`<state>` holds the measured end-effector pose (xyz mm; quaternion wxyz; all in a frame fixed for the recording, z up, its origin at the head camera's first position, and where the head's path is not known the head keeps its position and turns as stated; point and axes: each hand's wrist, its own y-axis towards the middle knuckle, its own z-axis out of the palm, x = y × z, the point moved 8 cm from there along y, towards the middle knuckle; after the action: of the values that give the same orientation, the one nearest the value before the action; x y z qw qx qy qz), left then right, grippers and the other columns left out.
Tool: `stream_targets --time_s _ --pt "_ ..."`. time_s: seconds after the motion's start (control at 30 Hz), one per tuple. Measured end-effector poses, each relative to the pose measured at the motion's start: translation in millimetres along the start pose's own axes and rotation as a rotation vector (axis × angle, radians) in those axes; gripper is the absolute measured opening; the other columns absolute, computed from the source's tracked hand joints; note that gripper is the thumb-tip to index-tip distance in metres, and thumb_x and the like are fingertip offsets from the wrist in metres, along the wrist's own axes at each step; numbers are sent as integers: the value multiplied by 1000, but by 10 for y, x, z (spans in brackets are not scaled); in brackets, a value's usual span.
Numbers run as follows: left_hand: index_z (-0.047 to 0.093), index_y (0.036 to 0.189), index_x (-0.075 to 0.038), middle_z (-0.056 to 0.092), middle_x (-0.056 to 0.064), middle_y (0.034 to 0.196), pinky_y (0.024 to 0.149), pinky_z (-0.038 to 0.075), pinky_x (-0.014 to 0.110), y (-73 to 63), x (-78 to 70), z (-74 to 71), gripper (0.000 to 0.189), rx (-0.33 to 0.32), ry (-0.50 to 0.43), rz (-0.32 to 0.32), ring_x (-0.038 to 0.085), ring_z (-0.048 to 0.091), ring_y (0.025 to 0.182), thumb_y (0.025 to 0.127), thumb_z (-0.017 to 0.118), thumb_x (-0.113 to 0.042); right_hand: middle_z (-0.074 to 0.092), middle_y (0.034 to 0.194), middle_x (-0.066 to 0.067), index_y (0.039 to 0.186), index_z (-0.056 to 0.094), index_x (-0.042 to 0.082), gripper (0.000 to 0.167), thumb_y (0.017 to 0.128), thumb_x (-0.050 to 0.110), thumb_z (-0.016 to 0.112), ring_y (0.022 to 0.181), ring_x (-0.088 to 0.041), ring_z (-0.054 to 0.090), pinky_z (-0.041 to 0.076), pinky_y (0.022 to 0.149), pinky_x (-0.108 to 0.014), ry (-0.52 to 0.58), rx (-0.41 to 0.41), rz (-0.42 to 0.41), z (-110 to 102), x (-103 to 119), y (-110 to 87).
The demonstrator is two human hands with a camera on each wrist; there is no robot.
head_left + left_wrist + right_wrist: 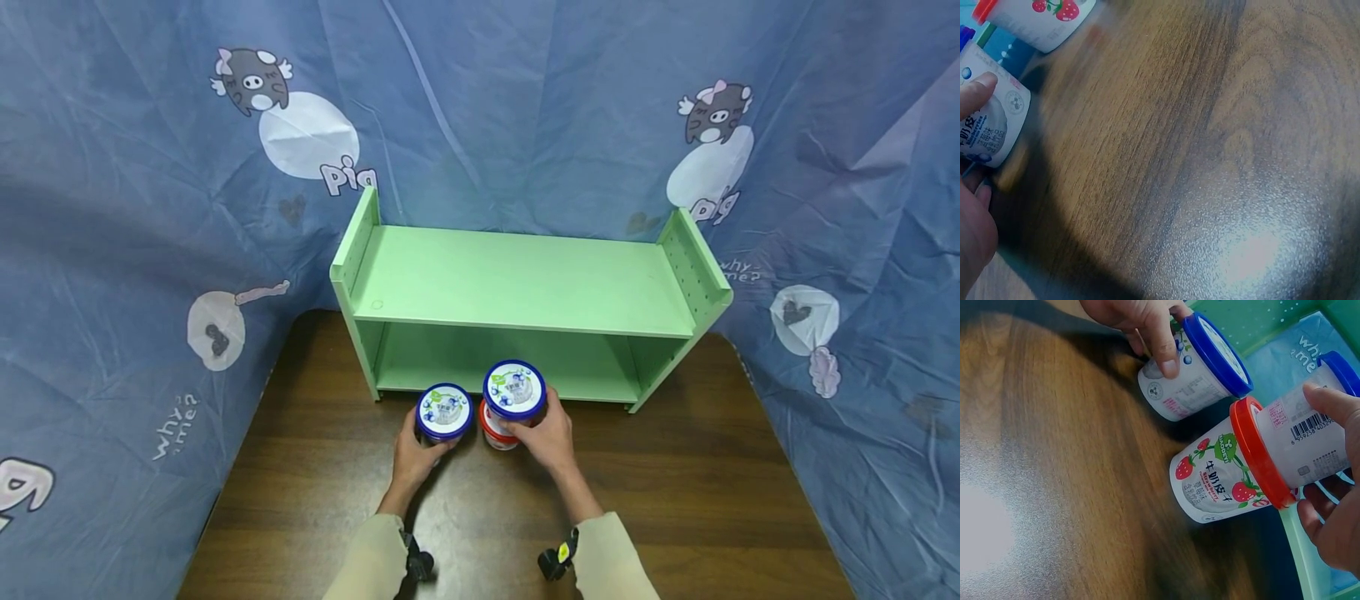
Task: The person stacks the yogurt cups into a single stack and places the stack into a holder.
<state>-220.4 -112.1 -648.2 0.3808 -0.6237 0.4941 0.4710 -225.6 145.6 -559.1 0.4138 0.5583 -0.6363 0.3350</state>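
Observation:
My left hand (412,460) grips a white tub with a blue lid (445,411), blueberries printed on its side, upright at the table. Its thumb presses on the tub's label in the left wrist view. In my right hand (552,439) is a second blue-lidded tub (514,389), its barcode showing in the right wrist view. That tub's base is at the red lid of a strawberry tub (1213,472); whether it bears fully on the lid I cannot tell. The strawberry tub stands on the table between the hands, partly hidden from above.
Behind the tubs stands a green two-tier shelf (517,279) with raised side panels. A brown wooden table (675,492) lies beneath everything. Blue printed cloth (480,108) hangs at the back and sides. Each forearm wears a dark wrist strap with a camera (558,557).

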Motion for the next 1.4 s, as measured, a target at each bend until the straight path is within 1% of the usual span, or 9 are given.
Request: stream_targets --time_s 0.23,0.43,0.53,0.67,0.83,0.93,1.17,1.27,1.4 --pt "45 144 3 54 28 143 119 35 52 -20 -21 -22 93 -8 -10 -7 42 48 138 62 88 3 59 139 -23 144 45 2 93 66 18 92 133 -39 55 43 114 -54 16 19 12 29 -25 2" --pt "45 144 4 53 29 144 119 35 53 -28 -64 -37 93 -10 -18 -11 43 47 139 62 88 4 60 138 -22 144 46 3 92 65 19 92 132 -38 55 43 114 -54 11 7 5 29 -44 5" --pt "47 143 4 56 29 141 118 37 51 -30 -107 -52 92 -20 -41 7 42 50 137 61 88 4 61 137 -22 143 46 3 93 65 19 92 131 -38 56 43 113 -54 6 4 6 22 -46 1" --pt "48 142 3 59 28 137 115 41 51 -40 -161 -74 90 -31 -54 33 42 54 132 61 88 4 61 136 -23 142 47 2 92 64 20 92 129 -40 57 43 112 -56 -4 -2 -13 18 -35 -6" --pt "50 142 -2 64 26 130 104 48 50 -56 -245 -125 90 -44 -22 49 39 63 116 61 89 -2 64 130 -25 139 49 0 89 63 19 91 124 -43 59 46 107 -59 -29 -38 -67 12 0 -11" --pt "50 143 -4 66 23 128 98 49 49 -55 -299 -156 90 -51 2 69 37 64 109 62 90 -6 64 130 -26 140 49 0 90 63 19 91 124 -43 59 46 107 -59 -26 -42 -74 14 -2 -7" --pt "50 142 -3 64 22 132 98 51 55 -53 -425 -200 90 -40 8 132 38 64 109 62 90 -10 61 137 -23 143 47 2 94 64 21 93 130 -40 56 42 113 -54 -12 -5 -18 8 -34 12" --pt "51 141 -1 64 23 131 98 53 55 -53 -493 -216 89 -38 -14 150 37 63 110 63 90 -9 61 137 -22 143 47 3 94 64 22 93 130 -38 56 42 113 -53 -10 1 -15 6 -30 14" --pt "52 140 -3 65 21 129 102 51 54 -56 -613 -244 87 -47 -27 168 35 62 112 63 91 -11 61 137 -22 143 46 2 94 64 22 93 130 -39 57 43 113 -54 -3 3 -18 5 -24 7"
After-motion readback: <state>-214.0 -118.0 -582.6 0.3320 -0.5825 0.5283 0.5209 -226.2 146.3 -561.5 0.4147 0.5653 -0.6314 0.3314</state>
